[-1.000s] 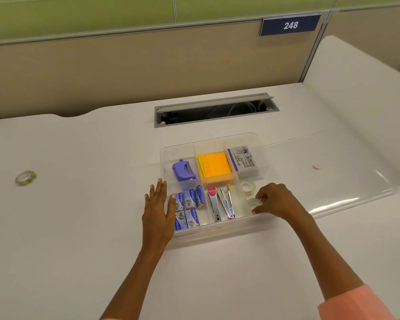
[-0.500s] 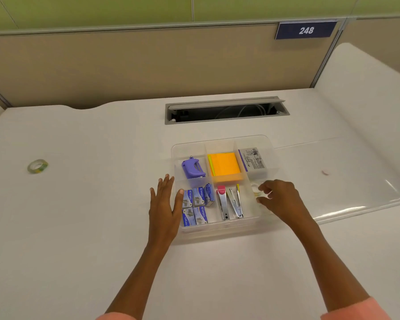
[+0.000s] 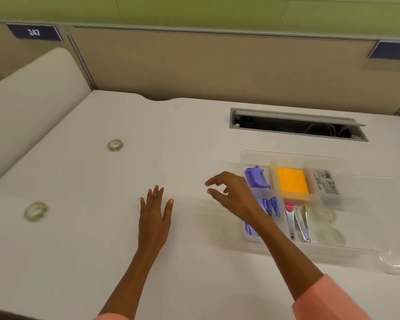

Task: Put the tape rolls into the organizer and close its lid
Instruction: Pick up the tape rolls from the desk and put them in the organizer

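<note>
The right hand (image 3: 234, 195) hangs above the white desk (image 3: 194, 262) with thumb and forefinger parted and nothing between them, its forearm crossing over the left compartments of the clear plastic organizer (image 3: 293, 158); the parted, forward-reaching pose reads as a hand set up to take the next roll. The left hand (image 3: 156, 215) lies flat, palm down, fingers spread and empty, on bare desk to the left of the organizer, probably as a steadying rest. Outward from the hands, 2 green-printed rolls of clear tape are not yet stowed: the nearer tape roll (image 3: 35, 211) lies well apart to the left of the left hand, and the farther tape roll (image 3: 115, 145) sits up and left of both hands, also well apart. In the organizer's right front compartment 2 pale stored rolls (image 3: 333, 235) seem to lie already, though blur makes them faint. The transparent lid (image 3: 396, 265) lies open to the right, only partly in view, so closing waits.
</note>
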Available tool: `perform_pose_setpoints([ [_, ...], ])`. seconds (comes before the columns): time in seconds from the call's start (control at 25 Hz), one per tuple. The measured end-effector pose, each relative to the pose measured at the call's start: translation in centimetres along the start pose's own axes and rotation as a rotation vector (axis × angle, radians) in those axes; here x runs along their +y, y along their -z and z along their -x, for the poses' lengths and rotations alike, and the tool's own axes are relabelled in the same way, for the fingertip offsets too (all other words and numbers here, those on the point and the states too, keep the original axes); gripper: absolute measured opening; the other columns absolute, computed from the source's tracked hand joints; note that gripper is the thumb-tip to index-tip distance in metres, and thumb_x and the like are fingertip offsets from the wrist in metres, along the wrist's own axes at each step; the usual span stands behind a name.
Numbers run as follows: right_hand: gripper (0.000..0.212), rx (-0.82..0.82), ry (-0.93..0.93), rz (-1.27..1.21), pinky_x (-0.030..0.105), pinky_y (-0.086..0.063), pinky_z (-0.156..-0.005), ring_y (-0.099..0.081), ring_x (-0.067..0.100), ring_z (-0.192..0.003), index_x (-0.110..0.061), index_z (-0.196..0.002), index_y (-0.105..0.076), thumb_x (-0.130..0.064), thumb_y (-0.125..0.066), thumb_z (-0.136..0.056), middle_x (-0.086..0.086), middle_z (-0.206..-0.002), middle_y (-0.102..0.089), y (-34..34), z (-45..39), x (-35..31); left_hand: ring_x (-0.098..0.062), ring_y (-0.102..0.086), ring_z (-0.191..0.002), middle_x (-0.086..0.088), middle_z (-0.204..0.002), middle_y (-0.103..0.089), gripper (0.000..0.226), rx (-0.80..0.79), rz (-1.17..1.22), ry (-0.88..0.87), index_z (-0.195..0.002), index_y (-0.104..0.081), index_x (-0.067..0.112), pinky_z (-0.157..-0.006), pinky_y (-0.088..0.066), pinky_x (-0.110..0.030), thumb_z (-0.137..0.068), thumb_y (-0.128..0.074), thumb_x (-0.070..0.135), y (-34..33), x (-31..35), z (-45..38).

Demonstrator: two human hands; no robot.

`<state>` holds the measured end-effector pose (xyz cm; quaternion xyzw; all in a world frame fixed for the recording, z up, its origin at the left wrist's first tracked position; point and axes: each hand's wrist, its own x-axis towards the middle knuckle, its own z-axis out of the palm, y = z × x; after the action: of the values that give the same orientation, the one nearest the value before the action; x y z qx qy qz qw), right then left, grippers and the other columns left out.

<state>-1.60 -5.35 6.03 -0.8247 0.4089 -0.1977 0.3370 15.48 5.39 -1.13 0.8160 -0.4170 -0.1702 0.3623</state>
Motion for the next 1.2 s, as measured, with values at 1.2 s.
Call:
perform_pose_setpoints([
  [1.2,0.039,-0.116,0.188,0.521,0.041,-0.047,-0.079,-0.051,0.032,-0.098,-0.013,-0.127,-0.042,-0.028,-0.048,-0.092,0.018,-0.116,-0.049,-22.4,-22.7,-9.3,-0.007,0.005,-0.136,-0.002,-0.153,-0.018,0.066,0.169,-0.193,0.061,-0.140,-0.020,0.018,-0.115,-0.002,-0.028,-0.085,-0.019,0.055,7.8,-13.3,-8.5],
])
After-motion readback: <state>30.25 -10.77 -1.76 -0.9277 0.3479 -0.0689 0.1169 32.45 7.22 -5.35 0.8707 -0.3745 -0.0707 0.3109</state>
